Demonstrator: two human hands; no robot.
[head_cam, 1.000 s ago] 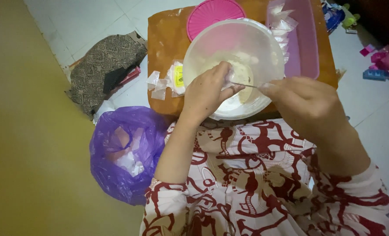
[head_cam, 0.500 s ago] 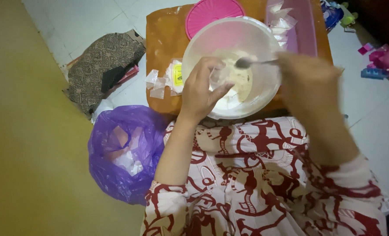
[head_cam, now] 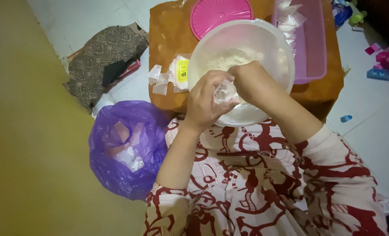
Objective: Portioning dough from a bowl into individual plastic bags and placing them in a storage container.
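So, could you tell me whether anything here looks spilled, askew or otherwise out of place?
Nothing looks spilled. The big translucent bowl overhangs the near edge of the low brown table, towards the lap. Both hands, left and right, hold a small clear bag over it. Loose little bags lie scattered at the table's corner.

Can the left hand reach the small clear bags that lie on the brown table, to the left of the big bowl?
Probably yes. The left hand holds a small clear bag over the bowl, and the loose bags lie close by on the table with nothing between; it would first have to free its fingers.
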